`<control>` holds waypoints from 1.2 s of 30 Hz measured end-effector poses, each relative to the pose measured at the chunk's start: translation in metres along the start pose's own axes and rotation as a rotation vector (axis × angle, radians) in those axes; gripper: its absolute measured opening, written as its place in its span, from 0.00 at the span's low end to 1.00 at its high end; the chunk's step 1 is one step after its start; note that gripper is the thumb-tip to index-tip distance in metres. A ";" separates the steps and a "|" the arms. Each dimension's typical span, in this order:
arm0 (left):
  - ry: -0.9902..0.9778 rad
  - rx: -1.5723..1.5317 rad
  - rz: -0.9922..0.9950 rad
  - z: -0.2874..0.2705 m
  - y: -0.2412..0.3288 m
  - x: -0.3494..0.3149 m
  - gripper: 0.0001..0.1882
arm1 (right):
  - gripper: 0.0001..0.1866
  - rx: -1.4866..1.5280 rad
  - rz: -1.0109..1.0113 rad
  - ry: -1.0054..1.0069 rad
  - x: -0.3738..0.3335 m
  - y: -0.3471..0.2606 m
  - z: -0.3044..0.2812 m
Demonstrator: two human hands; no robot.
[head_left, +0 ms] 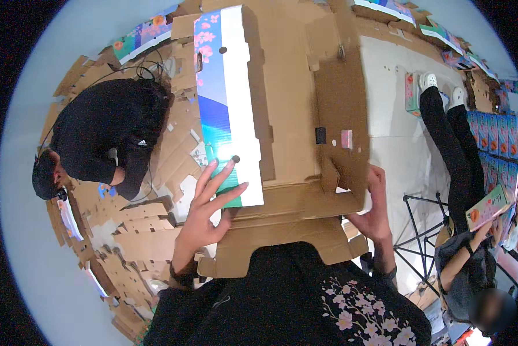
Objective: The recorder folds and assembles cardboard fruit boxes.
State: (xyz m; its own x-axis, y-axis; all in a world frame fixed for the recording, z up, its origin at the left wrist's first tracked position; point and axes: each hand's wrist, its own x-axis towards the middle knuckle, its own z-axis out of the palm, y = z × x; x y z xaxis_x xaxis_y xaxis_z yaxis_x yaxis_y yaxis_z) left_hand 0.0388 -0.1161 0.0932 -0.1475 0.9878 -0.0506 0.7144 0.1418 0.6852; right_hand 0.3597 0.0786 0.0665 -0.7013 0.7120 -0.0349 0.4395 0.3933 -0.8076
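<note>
At centre frame, the left hand (pixel 207 210) lies flat, fingers spread, on the printed side panel of the cardboard box (pixel 287 115), its near flap at six o'clock. The right hand (pixel 377 207), at three o'clock, clamps the box's edge. Flaps look unfolded, assembly seemingly unfinished; right palm hidden.

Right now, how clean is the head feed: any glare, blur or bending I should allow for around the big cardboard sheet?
Head view: even indoor light, no harsh shadows; fisheye bends the unfolded brown cardboard box blank toward the rim, with black corners outside the circle; its white printed strip looks bright but keeps detail; left hand and right hand are fairly sharp; the seated person's face at lower right is blurred.
</note>
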 end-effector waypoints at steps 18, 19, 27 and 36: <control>-0.189 0.212 0.065 -0.015 -0.006 0.004 0.42 | 0.36 -0.402 -0.412 -0.231 0.038 -0.018 0.021; -0.114 0.184 0.087 -0.013 -0.011 0.003 0.38 | 0.36 -0.395 -0.422 -0.240 0.039 -0.018 0.019; 0.226 -0.385 0.019 0.029 -0.017 -0.008 0.34 | 0.25 0.072 -0.265 -0.449 0.023 0.015 -0.002; 0.598 -0.648 -0.168 0.053 -0.001 0.017 0.38 | 0.21 0.466 0.042 0.331 0.021 -0.004 0.064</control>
State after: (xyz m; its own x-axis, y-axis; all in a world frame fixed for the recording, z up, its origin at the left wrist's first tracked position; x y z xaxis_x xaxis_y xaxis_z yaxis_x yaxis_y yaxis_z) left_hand 0.0715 -0.0965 0.0533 -0.6759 0.7330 0.0759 0.1520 0.0379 0.9877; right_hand 0.3070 0.0549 0.0309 -0.4422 0.8953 0.0535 0.1162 0.1164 -0.9864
